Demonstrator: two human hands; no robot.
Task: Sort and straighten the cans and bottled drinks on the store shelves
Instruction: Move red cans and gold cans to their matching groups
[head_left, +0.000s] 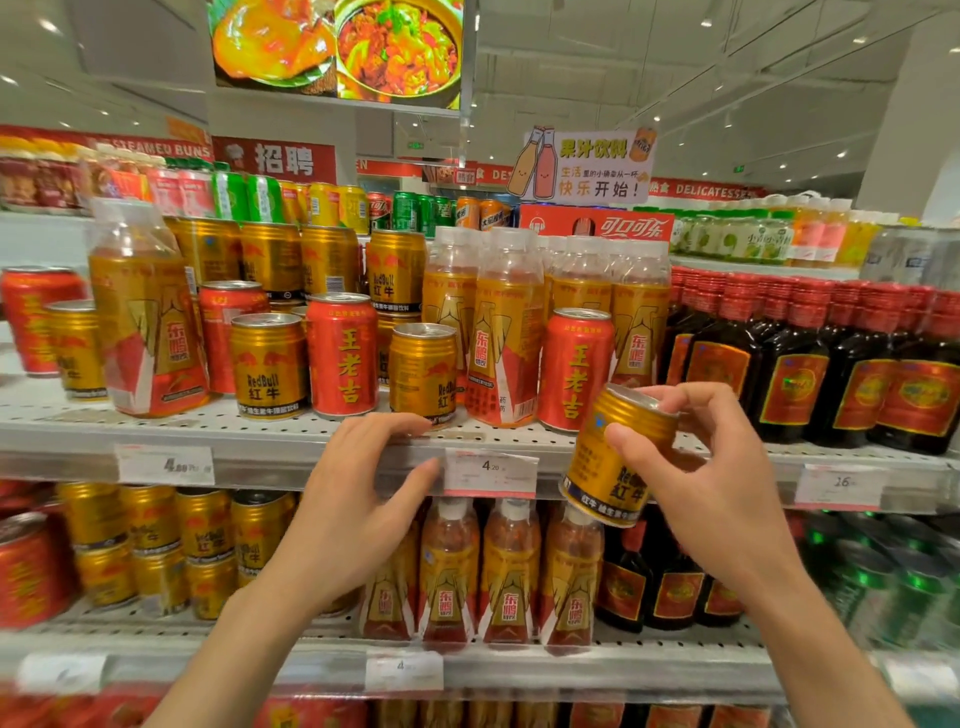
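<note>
A shopworker's right hand (701, 467) holds a gold Red Bull can (615, 457) clear of the middle shelf (208, 431), tilted so its top leans right, thumb across the front of the can and fingers curled over its rim. The grip sits high on the can, leaving the lower label and base hanging free below and in front of the shelf's price strip; that hold looks suited to standing it back down upright. The left hand (358, 499) grips nothing: its fingers are spread and relaxed, tips resting on the shelf lip just beside the 4.20 price tag (491, 470), apparently steadying or waiting for the next item.

On the shelf, brands stand mixed: red Wanglaoji cans (343, 356) alternate with Red Bull cans (270, 364) and tall Dongpeng bottles (506, 332), so the lifted can has probably been pulled from the wrong row. Stacked Red Bull cans (270, 262) sit further back to the left, a likely home for it. Dark red-capped bottles (795, 364) line the right end in tidy ranks.
</note>
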